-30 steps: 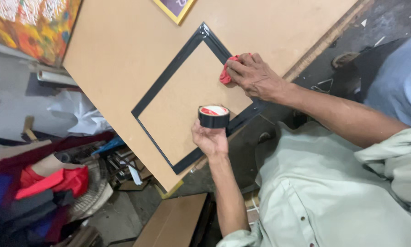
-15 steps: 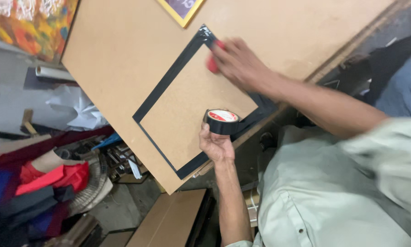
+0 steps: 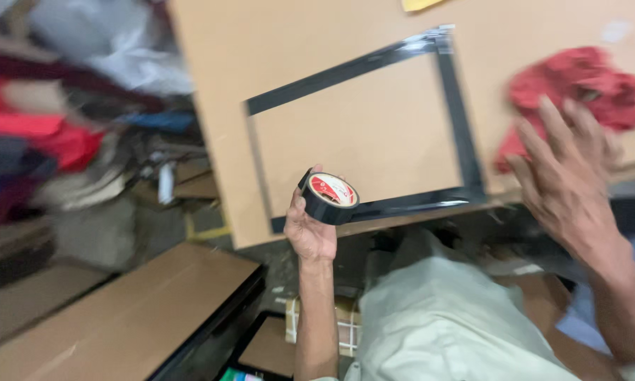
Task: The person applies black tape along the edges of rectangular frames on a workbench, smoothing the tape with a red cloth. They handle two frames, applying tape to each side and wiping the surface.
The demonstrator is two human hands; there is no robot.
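Tape roll [image 3: 329, 197], glossy black, round, held in left hand [image 3: 310, 229].

The whole view is smeared by motion. The right hand [image 3: 568, 183] is blurred, its fingers spread; the forearm runs off the lower right edge. The red cloth [image 3: 578, 95] behind it is soft-edged, and contact between hand and cloth cannot be told. The board [image 3: 317, 42] is cut by the top and right edges. The left hand [image 3: 312, 229] covers the rear of the tape roll [image 3: 329, 197]. The clutter [image 3: 56, 134] at left is too blurred to identify.
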